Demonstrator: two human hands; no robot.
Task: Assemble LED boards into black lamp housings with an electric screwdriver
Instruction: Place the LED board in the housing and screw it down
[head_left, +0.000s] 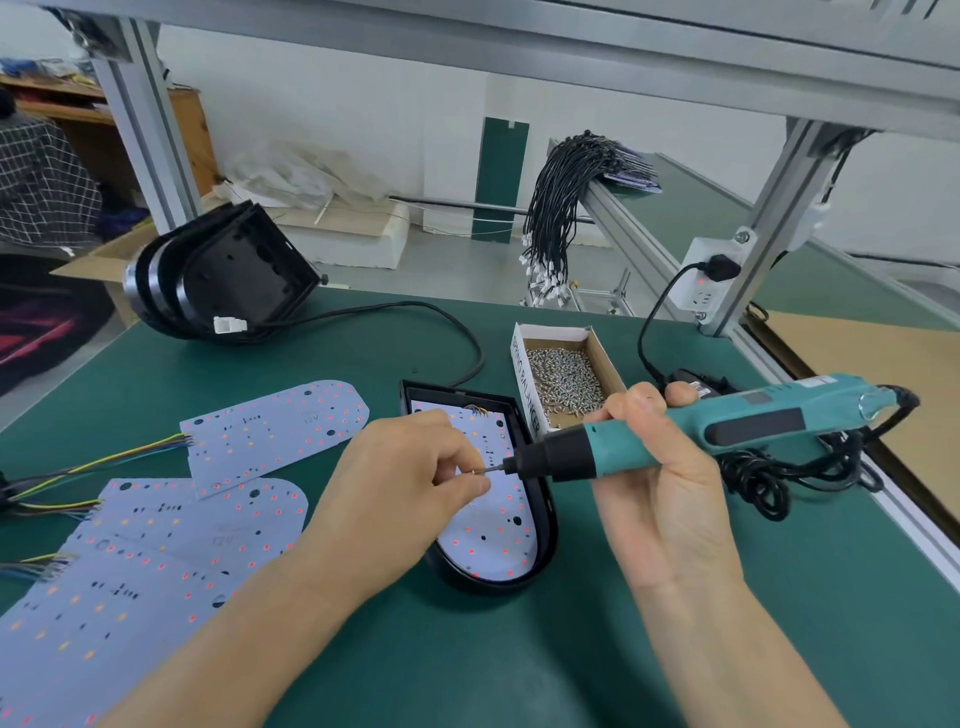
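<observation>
- Head view: the right hand (655, 467) is gripping a teal electric screwdriver (691, 434), held nearly level, its bit pointing left.
- The left hand (410, 483) is pinching a small screw (477, 471) between thumb and fingertips, right at the bit's tip.
- Both are hovering over a black lamp housing (540, 512) lying at the centre of the green bench (519, 665), with a white LED board (493, 540) sitting inside it.
- An open cardboard box of screws (563, 379) is standing just beyond the housing, to the right.
- Loose LED boards (156, 561) are overlapping at near left.
- More black housings (223, 280) are stacked at far left.
</observation>
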